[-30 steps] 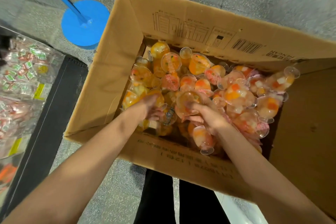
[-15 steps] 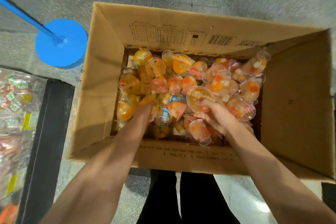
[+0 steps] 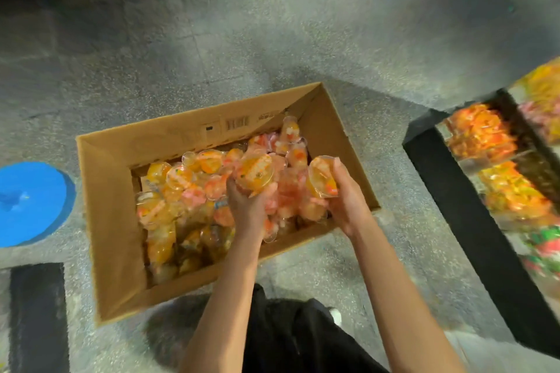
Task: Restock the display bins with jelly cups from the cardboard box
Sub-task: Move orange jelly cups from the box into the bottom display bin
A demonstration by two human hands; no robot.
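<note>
On the far left of the floor sits a blue round base, clear of the work. Beside it, the cardboard box stands open and holds a deep heap of jelly cups, orange and pink, filling most of its bottom. Over the box's right half, the left hand is curled around a bunch of cups, one orange-lidded cup uppermost. Just beside it, the right hand grips another cup, fingers wrapped round its side. Both loads are raised above the heap. To the right, the display bins in their black frame already hold packets, though blur hides how full they are. Judgement: restocking is partway; this handful remains undelivered and much stock is left in the box.
</note>
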